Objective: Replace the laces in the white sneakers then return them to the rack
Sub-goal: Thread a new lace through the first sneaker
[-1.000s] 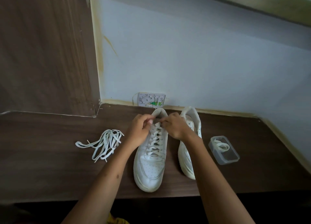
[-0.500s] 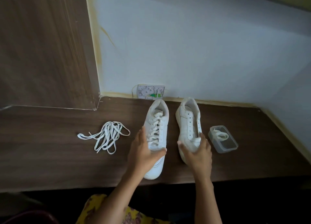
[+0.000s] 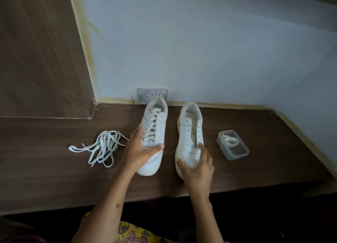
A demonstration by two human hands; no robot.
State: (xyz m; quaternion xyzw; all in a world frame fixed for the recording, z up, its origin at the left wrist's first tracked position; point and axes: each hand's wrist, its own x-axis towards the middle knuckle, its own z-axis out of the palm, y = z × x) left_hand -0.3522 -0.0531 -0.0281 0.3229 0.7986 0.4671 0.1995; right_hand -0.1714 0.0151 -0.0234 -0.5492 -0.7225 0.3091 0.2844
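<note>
My left hand [image 3: 139,151] grips the laced sneaker [image 3: 154,131] across its forefoot, thumb over the top near the lowest lace crossing, fingers wrapped down the outer side. My right hand [image 3: 197,167] holds the unlaced sneaker [image 3: 190,133] at the toe, thumb on the inner edge of the sole, fingers curled over the toe box up to the bottom eyelets. Both shoes sit on the brown wooden tabletop [image 3: 54,169], toes toward me, heels toward the wall, side by side with a gap between them. The shoe under my left hand has a white lace threaded all the way up. The one under my right hand shows bare eyelets, tongue exposed.

Left of my left hand, near it but apart, a loose bundle of white laces [image 3: 102,147] lies tangled flat on the table. Right of my right hand, a small clear plastic container [image 3: 232,145] stands open-topped with a coiled white lace [image 3: 230,140] inside; it is near the unlaced shoe, not touching it.

Beyond the left shoe's heel, a small patterned card or packet [image 3: 145,95] leans against the pale wall [image 3: 200,51]; the heel overlaps its lower edge in view, and I cannot tell whether they touch. Far left of my hands a dark wood panel [image 3: 36,51] rises from the table. Below my forearms, a bit of yellow floral fabric [image 3: 131,231] shows at my lap.
</note>
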